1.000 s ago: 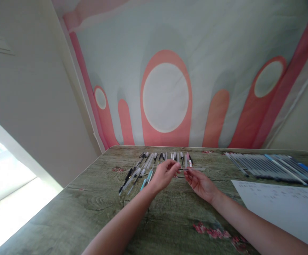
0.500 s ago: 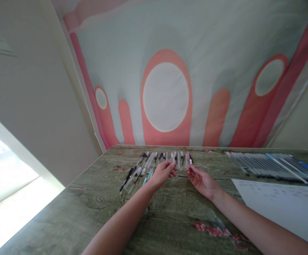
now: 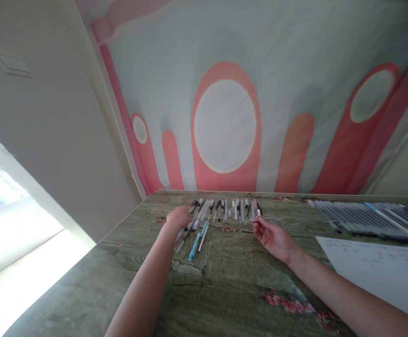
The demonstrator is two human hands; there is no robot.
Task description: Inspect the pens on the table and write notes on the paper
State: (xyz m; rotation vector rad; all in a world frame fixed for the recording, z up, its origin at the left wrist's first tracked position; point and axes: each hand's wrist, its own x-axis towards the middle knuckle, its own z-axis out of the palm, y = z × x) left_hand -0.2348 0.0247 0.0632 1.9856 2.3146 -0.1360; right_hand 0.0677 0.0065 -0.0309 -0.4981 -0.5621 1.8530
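My left hand (image 3: 179, 217) reaches down over the left end of the laid-out pen parts, with its fingers curled under. Whatever it grips is hidden behind the back of the hand. A slim, clear pen barrel (image 3: 271, 219) is pinched between the thumb and fingers of my right hand (image 3: 273, 238), pointing right just above the table. Several pen parts, caps and refills (image 3: 235, 210) stand in a row beyond the hands. Light-blue pens (image 3: 194, 247) lie to the right of my left forearm, along with a slim white pen part (image 3: 203, 238).
On the right, several grey pen barrels (image 3: 361, 219) lie side by side, with a few blue ones among them. A sheet of paper with writing (image 3: 375, 267) is in front of them. The wood-patterned table (image 3: 225, 290) reaches back to a pink and grey wall covering (image 3: 225, 182).
My left hand has moved left, away from the right hand, to the pen parts at the left end. The right hand still holds the clear barrel. The view has shifted slightly.
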